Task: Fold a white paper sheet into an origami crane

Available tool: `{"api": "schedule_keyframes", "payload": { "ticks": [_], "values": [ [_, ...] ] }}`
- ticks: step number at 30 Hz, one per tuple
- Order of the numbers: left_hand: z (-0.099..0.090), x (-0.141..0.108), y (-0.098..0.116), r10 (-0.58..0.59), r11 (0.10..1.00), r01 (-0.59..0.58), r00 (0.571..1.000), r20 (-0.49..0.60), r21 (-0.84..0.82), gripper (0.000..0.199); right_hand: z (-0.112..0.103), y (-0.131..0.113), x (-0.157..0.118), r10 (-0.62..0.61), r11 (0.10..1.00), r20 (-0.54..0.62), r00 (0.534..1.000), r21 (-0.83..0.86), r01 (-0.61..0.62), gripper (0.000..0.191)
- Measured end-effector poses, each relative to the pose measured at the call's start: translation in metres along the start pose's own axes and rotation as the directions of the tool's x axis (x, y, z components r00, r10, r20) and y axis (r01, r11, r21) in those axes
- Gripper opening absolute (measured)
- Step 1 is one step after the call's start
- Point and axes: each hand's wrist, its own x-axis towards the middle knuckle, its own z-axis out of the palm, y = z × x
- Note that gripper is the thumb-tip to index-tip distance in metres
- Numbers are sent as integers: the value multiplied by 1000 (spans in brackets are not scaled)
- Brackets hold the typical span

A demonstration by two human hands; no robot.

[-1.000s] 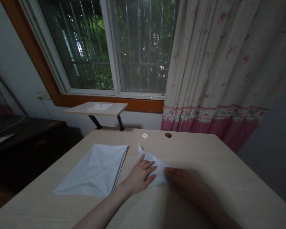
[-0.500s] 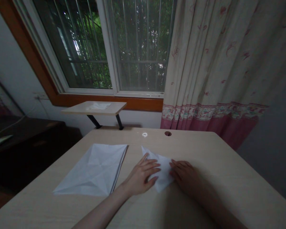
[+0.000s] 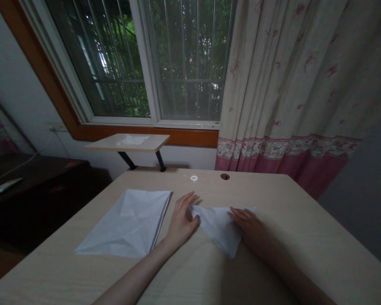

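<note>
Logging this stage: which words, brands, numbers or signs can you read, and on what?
None can be read: no lettering shows on the folded white sheet or larger white sheet.
The curtain shows just a floral pattern.
Too small to make out: the bright ring on the desk.

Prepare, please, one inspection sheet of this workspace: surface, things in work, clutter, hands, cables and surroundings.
Surface: pale table, with a round hole near its far edge and a flat white pile at left.
Things in work: white piece, roughly triangular, one corner towards the person; cloth or paper, cannot tell.
Clutter: crumpled white scrap on the raised shelf.
Hands: left hand at the piece's left corner, thumb and fingers apart; right hand with fingers on its right part.
Cables: thin cable over the dark furniture, left.
Surroundings: barred window, patterned curtain; dim light.
</note>
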Motion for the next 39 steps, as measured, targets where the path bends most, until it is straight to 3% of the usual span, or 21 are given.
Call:
{"api": "schedule_keyframes", "payload": {
  "ticks": [3, 7, 13, 20, 26, 29, 32, 36, 39],
  "values": [
    [10, -4, -13, -93, 985, 93, 996, 9, -147, 64, -2, 2, 1, 6, 1000, 56, 998, -6, -5, 78],
    [18, -7, -21, -195, 926, 214, 977, 91, -312, 60, -3, 5, 1, 18, 1000, 83, 996, 14, -19, 83],
    [9, -3, -5, -352, 903, 383, 919, 176, -196, 30, 3, 8, 0, 74, 995, 14, 997, 70, -75, 71],
    [7, -3, -1, -381, 882, 412, 909, 169, -229, 20, 9, 3, -1, 82, 993, -142, 986, 91, -69, 49],
    [5, -5, -2, -382, 877, 416, 907, 175, -241, 27, 12, 2, -2, 95, 994, -133, 986, 57, -88, 45],
    [2, -2, 1, -331, 894, 368, 927, 178, -254, 42, 10, 2, -2, 112, 992, -126, 986, 69, -103, 45],
    [-2, 1, 6, -200, 941, 233, 968, 151, -245, 58, 5, -2, 0, 128, 987, -99, 987, 108, -117, 42],
    [-6, -1, 10, 4, 993, 10, 993, 116, -114, 52, -5, -12, 3, 152, 983, -48, 987, 115, -146, 38],
    [-3, -8, 15, 176, 984, -180, 971, 162, 13, 44, -9, -19, 3, 140, 986, -30, 990, 98, -136, 36]
  ]
}}
